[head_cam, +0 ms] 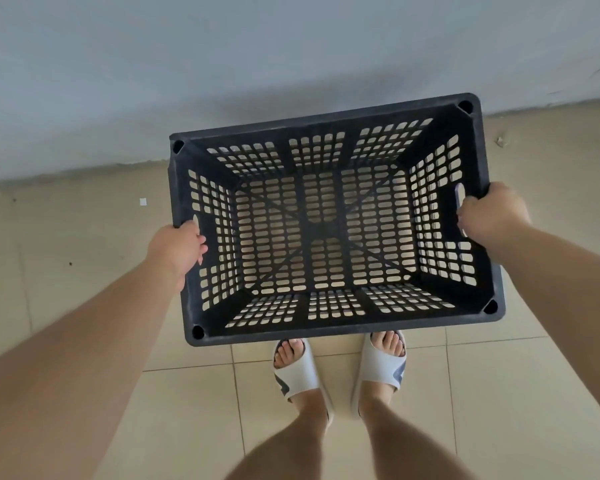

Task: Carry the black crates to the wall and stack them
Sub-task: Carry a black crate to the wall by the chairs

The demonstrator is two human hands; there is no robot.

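Here, in the head view, you hold 1 black crate (321, 233) in front of you with 2 hands, its open top facing up at the camera. Your left hand (179, 245) grips the left short side, fingers curled over the rim and into the handle slot (196, 220) there. Your right hand (492, 213) grips the right short side the same way, fingers hooked through that side's slot (459, 199), which shows only in part above the knuckles.

The crate sits slightly askew in the view, its right end farther from you than its left. It holds nothing; beige floor (66, 237) tiles show through the perforated bottom and sides. Its far rim lies against the foot of the grey wall (222, 64) in the picture, though how near it really is I cannot tell.

Below the near rim your feet stand on the tiles in white sandals, the left sandal (297, 375) and the right sandal (381, 368) side by side, toes pointing toward the wall. A small white scrap (143, 201) lies on the floor, left of the crate.
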